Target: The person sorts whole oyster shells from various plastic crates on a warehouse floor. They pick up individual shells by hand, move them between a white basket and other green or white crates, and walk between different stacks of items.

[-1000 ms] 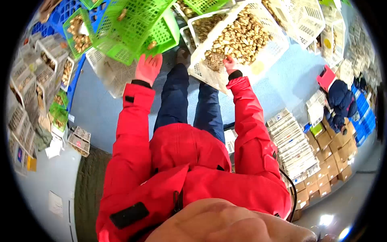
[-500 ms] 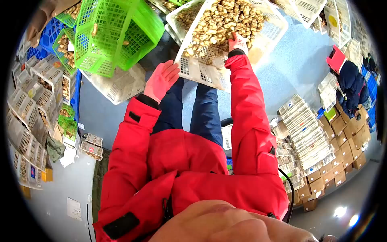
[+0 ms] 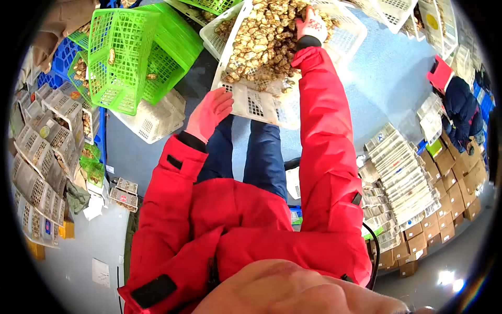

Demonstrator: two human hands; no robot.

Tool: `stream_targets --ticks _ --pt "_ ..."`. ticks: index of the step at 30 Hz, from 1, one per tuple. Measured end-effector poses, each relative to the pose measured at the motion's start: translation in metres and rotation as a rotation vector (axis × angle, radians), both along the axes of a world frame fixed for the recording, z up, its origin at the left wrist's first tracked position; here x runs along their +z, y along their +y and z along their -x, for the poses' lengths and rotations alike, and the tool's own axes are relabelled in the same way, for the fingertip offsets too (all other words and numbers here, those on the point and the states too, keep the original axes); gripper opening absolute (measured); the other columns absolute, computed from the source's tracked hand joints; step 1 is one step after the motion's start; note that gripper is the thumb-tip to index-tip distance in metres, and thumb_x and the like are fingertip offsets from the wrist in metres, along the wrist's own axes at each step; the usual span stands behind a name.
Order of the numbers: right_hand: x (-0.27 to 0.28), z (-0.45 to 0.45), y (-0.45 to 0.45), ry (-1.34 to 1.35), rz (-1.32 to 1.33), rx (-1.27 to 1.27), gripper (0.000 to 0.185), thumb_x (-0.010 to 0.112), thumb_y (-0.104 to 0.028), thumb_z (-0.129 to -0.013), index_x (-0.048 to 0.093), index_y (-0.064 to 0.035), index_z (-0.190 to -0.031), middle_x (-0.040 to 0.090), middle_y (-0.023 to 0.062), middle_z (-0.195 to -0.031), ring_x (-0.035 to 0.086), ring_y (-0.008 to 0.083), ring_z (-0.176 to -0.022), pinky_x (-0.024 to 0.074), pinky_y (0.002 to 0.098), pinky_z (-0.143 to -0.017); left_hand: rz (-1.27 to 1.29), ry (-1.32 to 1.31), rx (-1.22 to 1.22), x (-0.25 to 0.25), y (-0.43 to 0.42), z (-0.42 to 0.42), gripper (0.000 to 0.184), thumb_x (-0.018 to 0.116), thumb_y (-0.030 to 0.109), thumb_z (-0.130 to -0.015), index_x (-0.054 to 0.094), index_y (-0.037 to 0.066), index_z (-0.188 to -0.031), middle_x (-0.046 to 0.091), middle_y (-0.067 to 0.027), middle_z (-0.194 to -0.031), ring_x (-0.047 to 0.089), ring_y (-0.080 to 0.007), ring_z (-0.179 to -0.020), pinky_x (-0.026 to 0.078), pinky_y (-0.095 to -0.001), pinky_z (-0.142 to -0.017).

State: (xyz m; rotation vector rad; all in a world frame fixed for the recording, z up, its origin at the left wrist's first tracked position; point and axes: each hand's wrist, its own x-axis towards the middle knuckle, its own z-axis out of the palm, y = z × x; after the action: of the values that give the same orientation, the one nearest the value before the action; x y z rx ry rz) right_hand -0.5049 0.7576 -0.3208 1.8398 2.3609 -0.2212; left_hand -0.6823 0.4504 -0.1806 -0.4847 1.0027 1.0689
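Observation:
A large white crate (image 3: 260, 104) at the top centre holds many brown, knobbly pieces (image 3: 264, 39). My right hand (image 3: 312, 26), in a pale glove with red marks, reaches among the pieces near the crate's far side; its fingertips are partly hidden, so a hold cannot be made out. At the crate's near left corner is my left hand (image 3: 210, 111), gloved and palm up with fingers stretched out, holding nothing. To its left, green crates (image 3: 123, 60) lean at an angle, with a few pieces inside.
Below the green crates lies a white crate (image 3: 157, 118). Stacked crates (image 3: 49, 149) fill the left side. On the right are a row of white crates (image 3: 400, 175), cardboard boxes (image 3: 449, 183), a red container (image 3: 440, 73) and a bent-over person in dark clothes (image 3: 461, 107).
My right hand has moved up and deeper over the pieces, from the crate's near side. My left hand has shifted right to the crate's corner. The green crates now appear farther left.

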Motion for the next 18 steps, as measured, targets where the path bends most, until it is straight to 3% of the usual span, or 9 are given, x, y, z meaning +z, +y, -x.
stream_targets --ticks 2,4,6,8,11,12,15,16,18 --pt "-0.003 0.002 0.009 -0.047 0.145 -0.134 0.047 0.061 -0.035 -0.076 0.049 -0.0196 -0.118 0.057 0.0126 -0.107 0.056 0.0317 -0.094 0.0466 0.0399 -0.076 0.007 0.008 -0.013 0.003 0.007 -0.005 0.049 0.043 0.036 -0.092 0.038 0.003 -0.128 0.046 -0.0128 -0.127 0.047 -0.0223 -0.113 0.038 -0.0332 -0.095" --pt "-0.010 -0.014 -0.010 0.572 0.046 -0.242 0.044 0.058 -0.025 -0.078 0.053 -0.0163 -0.121 0.060 0.0128 -0.107 0.058 0.0303 -0.090 0.0467 0.0383 -0.076 -0.026 0.005 -0.034 -0.001 0.014 -0.007 0.047 0.044 0.035 -0.092 0.039 0.002 -0.126 0.046 -0.0135 -0.126 0.048 -0.0234 -0.112 0.039 -0.0342 -0.095" --pt "-0.020 -0.029 -0.045 1.325 0.368 -0.373 0.045 0.059 -0.016 -0.077 0.051 -0.0077 -0.121 0.061 0.0116 -0.102 0.058 0.0240 -0.090 0.0457 0.0333 -0.078 -0.098 -0.008 -0.053 -0.013 0.020 -0.010 0.049 0.041 0.038 -0.092 0.037 0.005 -0.129 0.045 -0.0116 -0.127 0.045 -0.0211 -0.114 0.036 -0.0334 -0.097" --pt "0.070 -0.011 -0.084 1.090 0.784 -0.467 0.046 0.061 -0.009 -0.075 0.051 -0.0014 -0.119 0.059 0.0118 -0.106 0.055 0.0188 -0.098 0.0429 0.0287 -0.084 -0.070 0.011 -0.038 -0.017 0.036 -0.022 0.048 0.042 0.037 -0.092 0.037 0.007 -0.129 0.046 -0.0109 -0.126 0.045 -0.0208 -0.114 0.036 -0.0341 -0.096" --pt "0.136 0.016 -0.121 0.828 0.837 0.165 0.046 0.062 -0.022 -0.075 0.053 -0.0045 -0.116 0.058 0.0139 -0.108 0.054 0.0248 -0.101 0.0422 0.0323 -0.087 -0.109 0.057 0.029 -0.016 0.054 -0.031 0.039 0.044 0.033 -0.092 0.045 0.008 -0.122 0.052 -0.0066 -0.118 0.050 -0.0188 -0.108 0.040 -0.0330 -0.092" --pt "0.134 0.018 -0.123 0.827 0.777 0.356 0.047 0.062 -0.027 -0.075 0.053 -0.0052 -0.116 0.058 0.0149 -0.107 0.054 0.0272 -0.101 0.0423 0.0337 -0.088 -0.117 0.056 0.040 -0.019 0.058 -0.030 0.037 0.045 0.032 -0.092 0.046 0.007 -0.120 0.054 -0.0057 -0.115 0.052 -0.0183 -0.105 0.041 -0.0323 -0.091" --pt "0.091 0.014 -0.073 0.816 0.415 -0.029 0.038 0.060 -0.029 -0.074 0.060 -0.0052 -0.104 0.060 0.0161 -0.101 0.056 0.0299 -0.095 0.0429 0.0369 -0.085 -0.034 0.102 0.033 -0.017 0.057 -0.019 0.030 0.049 0.025 -0.091 0.050 0.007 -0.114 0.060 -0.0054 -0.104 0.058 -0.0164 -0.092 0.047 -0.0287 -0.079" --pt "0.056 0.007 -0.049 0.594 0.085 0.083 0.037 0.060 -0.028 -0.074 0.060 -0.0047 -0.104 0.059 0.0160 -0.104 0.055 0.0303 -0.096 0.0431 0.0380 -0.084 -0.016 0.120 0.039 -0.016 0.056 -0.014 0.029 0.050 0.024 -0.090 0.050 0.007 -0.114 0.060 -0.0057 -0.102 0.059 -0.0162 -0.089 0.048 -0.0282 -0.077" --pt "-0.002 -0.012 -0.038 0.231 0.019 0.009 0.048 0.062 -0.034 -0.075 0.053 -0.0053 -0.112 0.055 0.0173 -0.108 0.052 0.0325 -0.099 0.0440 0.0389 -0.082 0.015 0.094 0.096 -0.015 0.040 0.004 0.032 0.052 0.025 -0.089 0.051 0.004 -0.112 0.060 -0.0085 -0.102 0.059 -0.0186 -0.089 0.049 -0.0305 -0.076"
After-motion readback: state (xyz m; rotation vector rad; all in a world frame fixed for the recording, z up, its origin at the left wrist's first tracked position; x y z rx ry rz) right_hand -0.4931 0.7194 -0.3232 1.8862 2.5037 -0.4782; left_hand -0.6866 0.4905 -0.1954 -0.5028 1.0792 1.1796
